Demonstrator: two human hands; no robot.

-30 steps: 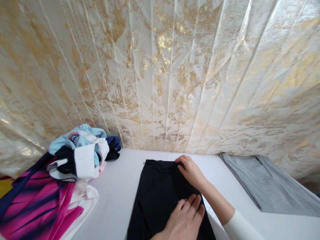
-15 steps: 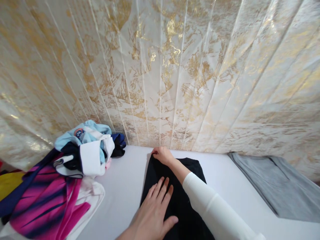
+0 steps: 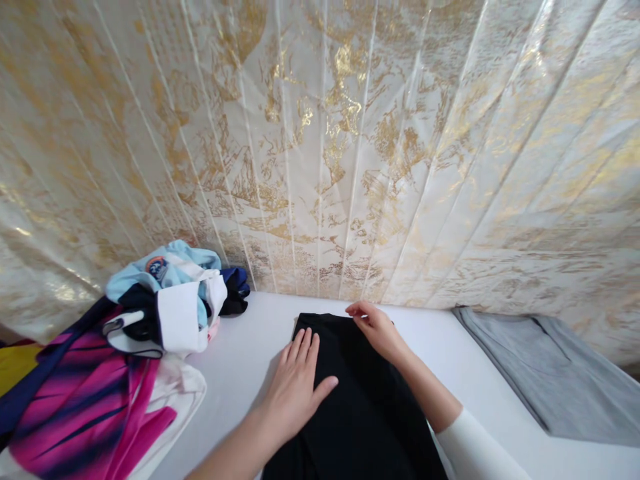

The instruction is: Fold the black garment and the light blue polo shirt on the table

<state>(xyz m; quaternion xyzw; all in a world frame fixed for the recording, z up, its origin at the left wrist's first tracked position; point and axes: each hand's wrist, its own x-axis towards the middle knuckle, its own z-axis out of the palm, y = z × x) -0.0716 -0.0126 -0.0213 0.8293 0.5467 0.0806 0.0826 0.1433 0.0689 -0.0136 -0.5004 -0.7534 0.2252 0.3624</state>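
Note:
A black garment (image 3: pixel 360 407) lies flat on the white surface in front of me, its far edge running straight across. My left hand (image 3: pixel 300 380) rests palm down on the garment's left side, fingers stretched out and thumb apart. At the far edge, right of the middle, is my right hand (image 3: pixel 375 327), its fingers loosely bent and slightly apart. It seems to hold nothing; whether its fingertips touch the cloth I cannot tell. The garment's near end runs out of view at the bottom.
To the left is a heap of clothes: a pink and navy garment (image 3: pixel 85 407), a light blue one (image 3: pixel 137 270), white pieces and a yellow one (image 3: pixel 17 367). A grey folded garment (image 3: pixel 565 373) lies at the right. Behind the white surface (image 3: pixel 240 353) hangs a gold-patterned curtain (image 3: pixel 320 147).
My right hand has let go of the garment's far left corner and moved right along the far edge. My left hand has slid forward and a little left on the cloth.

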